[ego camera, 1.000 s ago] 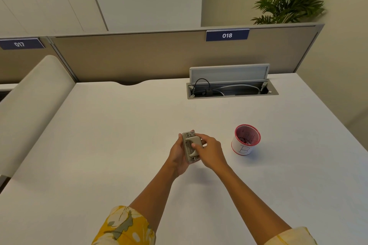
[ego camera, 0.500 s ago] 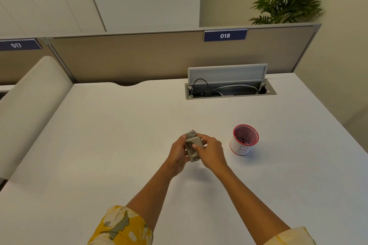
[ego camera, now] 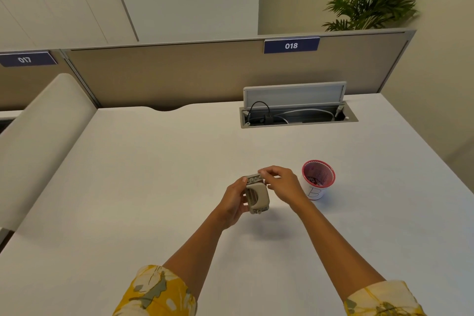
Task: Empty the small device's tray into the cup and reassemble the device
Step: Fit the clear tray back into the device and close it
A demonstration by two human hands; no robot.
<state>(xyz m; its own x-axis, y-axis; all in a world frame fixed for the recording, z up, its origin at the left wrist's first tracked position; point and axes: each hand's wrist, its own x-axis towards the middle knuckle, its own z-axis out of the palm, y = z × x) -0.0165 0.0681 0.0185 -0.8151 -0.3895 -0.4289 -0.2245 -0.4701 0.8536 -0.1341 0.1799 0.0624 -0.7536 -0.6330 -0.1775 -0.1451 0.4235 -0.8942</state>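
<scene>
A small beige device (ego camera: pixel 257 197) is held above the white desk (ego camera: pixel 128 174), near its middle. My left hand (ego camera: pixel 234 200) grips the device's body from the left side. My right hand (ego camera: pixel 280 183) pinches the grey part (ego camera: pixel 253 178) at the device's far end with fingertips. A white paper cup (ego camera: pixel 317 179) with a red rim and a letter B on its side stands upright just right of my right hand, with dark bits inside it.
An open cable hatch (ego camera: pixel 297 110) with wires sits in the desk at the back right. A beige partition (ego camera: pixel 179 72) runs along the far edge, a padded divider (ego camera: pixel 38 136) along the left. The desk's right edge slants near the cup.
My right hand has shifted from covering the device's front to its far end, where its fingertips now pinch the grey part. The device's front face is now exposed.
</scene>
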